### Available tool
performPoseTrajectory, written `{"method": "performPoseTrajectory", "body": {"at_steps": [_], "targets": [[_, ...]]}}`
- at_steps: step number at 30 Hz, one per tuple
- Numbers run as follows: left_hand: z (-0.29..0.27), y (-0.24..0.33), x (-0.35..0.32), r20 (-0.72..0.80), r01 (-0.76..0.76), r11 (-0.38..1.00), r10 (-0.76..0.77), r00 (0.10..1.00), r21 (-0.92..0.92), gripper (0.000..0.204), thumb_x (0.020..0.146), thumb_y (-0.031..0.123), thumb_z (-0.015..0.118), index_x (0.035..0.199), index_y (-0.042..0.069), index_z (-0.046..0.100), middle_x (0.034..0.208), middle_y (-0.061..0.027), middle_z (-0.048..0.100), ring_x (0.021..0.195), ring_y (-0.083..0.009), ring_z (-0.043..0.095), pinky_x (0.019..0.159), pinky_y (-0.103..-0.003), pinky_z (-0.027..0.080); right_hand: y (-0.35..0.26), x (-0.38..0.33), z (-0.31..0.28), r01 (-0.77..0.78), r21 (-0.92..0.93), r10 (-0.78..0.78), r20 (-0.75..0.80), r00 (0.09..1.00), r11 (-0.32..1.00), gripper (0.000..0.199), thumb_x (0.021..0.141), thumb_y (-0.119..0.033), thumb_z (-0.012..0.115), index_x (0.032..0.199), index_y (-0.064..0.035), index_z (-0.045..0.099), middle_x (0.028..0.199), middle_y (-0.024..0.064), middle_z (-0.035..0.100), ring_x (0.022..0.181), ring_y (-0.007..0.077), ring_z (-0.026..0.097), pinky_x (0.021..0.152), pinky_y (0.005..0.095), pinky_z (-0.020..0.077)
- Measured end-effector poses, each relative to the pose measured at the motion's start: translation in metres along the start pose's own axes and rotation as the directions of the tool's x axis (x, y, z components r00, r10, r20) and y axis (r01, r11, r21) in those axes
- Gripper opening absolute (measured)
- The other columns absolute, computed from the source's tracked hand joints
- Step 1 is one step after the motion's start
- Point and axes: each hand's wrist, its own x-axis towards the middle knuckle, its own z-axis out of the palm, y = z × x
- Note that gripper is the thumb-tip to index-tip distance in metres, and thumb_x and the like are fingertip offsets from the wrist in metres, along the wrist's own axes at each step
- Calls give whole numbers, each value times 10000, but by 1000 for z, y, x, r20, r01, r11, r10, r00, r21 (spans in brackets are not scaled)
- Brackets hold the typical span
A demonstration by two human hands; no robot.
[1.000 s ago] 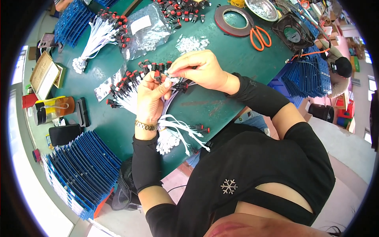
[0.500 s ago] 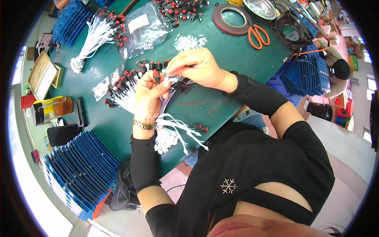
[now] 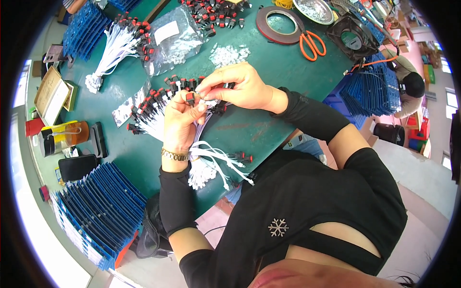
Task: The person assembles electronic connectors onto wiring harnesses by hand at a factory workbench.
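Observation:
My left hand (image 3: 178,122) is closed on a small red-and-black rocker switch (image 3: 190,98), held between thumb and fingers above the table. Close against it, my right hand (image 3: 240,86) pinches thumb and forefinger together at the switch's terminal end. A whitish bit shows at those fingertips, too small to name. Under my hands fans a bundle of switches with white cables (image 3: 152,115). Part of it is covered by my left hand and wrist. The cables' white plug ends (image 3: 201,174) lie near the table's front edge, beside my left wrist.
Beyond my hands lie a pile of small clear sleeves (image 3: 229,56), a plastic bag (image 3: 174,38), loose switches (image 3: 216,14) and another cable bundle (image 3: 115,45). Orange-handled scissors (image 3: 312,46), a tape roll (image 3: 261,24) and a fan (image 3: 353,41) are at far right. Blue racks (image 3: 103,206) stand lower left.
My right hand has shifted slightly left and down, its fingertips lower at the switch. My left hand keeps the switch in nearly the same place. The whole view has moved slightly.

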Motion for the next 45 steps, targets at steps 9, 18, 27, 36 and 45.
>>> {"method": "performPoseTrajectory", "body": {"at_steps": [9,18,27,36,45], "targets": [[1,-1,1,-20,7,998,-6,1000,67,173,750,-53,648,790,43,510,743,-55,594,538,-103,545,502,-200,448,-3,3,-5,-24,-95,26,21,999,995,300,720,31,657,1005,-63,660,762,64,659,699,136,637,640,241,502],[1,-1,0,-30,31,995,-28,999,98,182,734,-68,655,738,42,509,676,-66,597,494,-93,538,467,-182,428,-3,-1,-5,63,-248,-47,69,997,967,387,710,23,649,1087,-62,623,731,62,655,649,141,630,608,246,494],[1,0,0,-11,19,996,-18,1000,86,178,731,-76,654,737,34,514,695,-70,597,515,-94,548,465,-172,431,-9,4,-12,-447,318,390,226,892,836,365,752,40,645,1110,11,582,797,72,653,730,108,614,696,229,491],[3,0,-2,1,28,987,-28,1000,160,161,698,-118,659,745,-10,549,758,-77,599,575,-102,567,491,-196,466,-8,9,-20,-747,229,671,334,662,624,135,738,-34,679,862,19,664,713,54,633,606,92,581,533,194,456],[2,-2,-1,15,4,981,-7,1000,195,154,693,-115,663,749,-8,568,734,-66,600,539,-87,547,488,-189,442,-3,4,-18,-621,193,552,315,772,759,129,729,-12,672,846,41,659,692,49,623,579,72,542,525,194,432]]}}
